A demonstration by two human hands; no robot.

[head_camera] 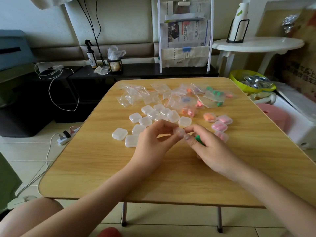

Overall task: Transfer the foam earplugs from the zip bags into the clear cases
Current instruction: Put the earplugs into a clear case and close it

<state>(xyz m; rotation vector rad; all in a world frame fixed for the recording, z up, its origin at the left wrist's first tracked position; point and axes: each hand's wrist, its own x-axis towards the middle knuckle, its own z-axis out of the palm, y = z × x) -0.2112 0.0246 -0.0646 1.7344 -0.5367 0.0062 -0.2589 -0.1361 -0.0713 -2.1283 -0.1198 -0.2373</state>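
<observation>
both hands, left hand (153, 139) and right hand (210, 149), pinch a light, slippery clear case (179, 132) at its edges, green earplugs (199, 139) squashy under the right fingers (188, 137).

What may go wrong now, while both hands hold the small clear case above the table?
1. The left hand and right hand only pinch the clear case with fingertips; it may slip or pop out when opened.
2. The right hand also seems to hold green earplugs; they could drop and roll off the table.
3. The empty cases lie close under the hands and may be knocked.
</observation>
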